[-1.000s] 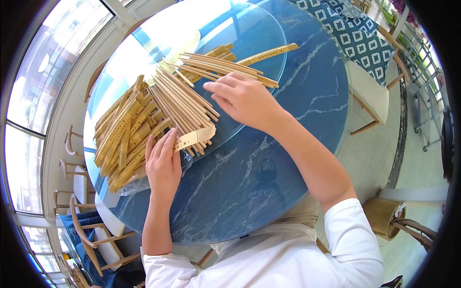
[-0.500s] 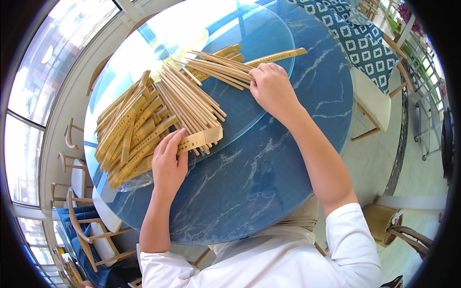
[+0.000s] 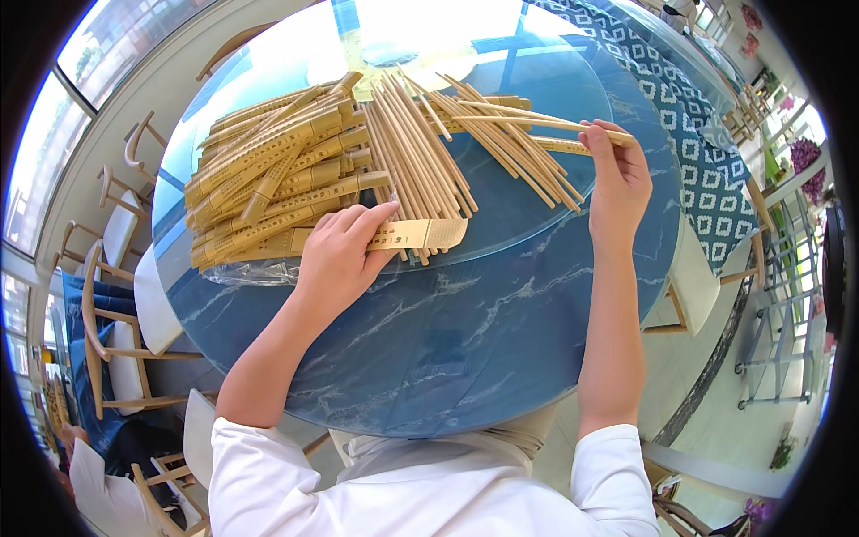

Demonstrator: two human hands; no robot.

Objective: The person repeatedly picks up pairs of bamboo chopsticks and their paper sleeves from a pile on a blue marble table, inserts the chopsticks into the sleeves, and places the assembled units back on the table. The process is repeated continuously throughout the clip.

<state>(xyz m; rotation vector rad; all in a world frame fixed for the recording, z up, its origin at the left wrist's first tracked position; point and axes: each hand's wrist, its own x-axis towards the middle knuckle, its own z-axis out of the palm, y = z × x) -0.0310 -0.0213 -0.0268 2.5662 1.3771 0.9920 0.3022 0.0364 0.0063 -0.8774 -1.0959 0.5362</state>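
Note:
My left hand [image 3: 338, 251] is closed around a tan paper chopstick sleeve [image 3: 419, 234], its folded end pointing right. Between the fingertips and thumb of my right hand [image 3: 619, 183] are thin wooden chopsticks [image 3: 537, 118], apparently a pair, held nearly level with their tips to the left. Below them a loose fanned bunch of chopsticks [image 3: 528, 161] lies on the glass. A larger row of bare chopsticks [image 3: 416, 161] lies in the middle, partly behind the sleeve. To its left is a heap of printed paper sleeves [image 3: 277, 166]; whether these are filled I cannot tell.
A round glass turntable [image 3: 582, 76] rests on the blue marble-patterned table [image 3: 447, 358]. Clear plastic wrap [image 3: 255, 274] shows beneath the heap. More sleeves [image 3: 501, 103] lie behind the fanned bunch. Wooden chairs [image 3: 116, 331] stand at left, and a patterned cloth [image 3: 707, 179] hangs at right.
My right hand has risen from the bunch with chopsticks in its fingers, leaving the others fanned on the glass. My left hand still holds the sleeve. The whole view has shifted.

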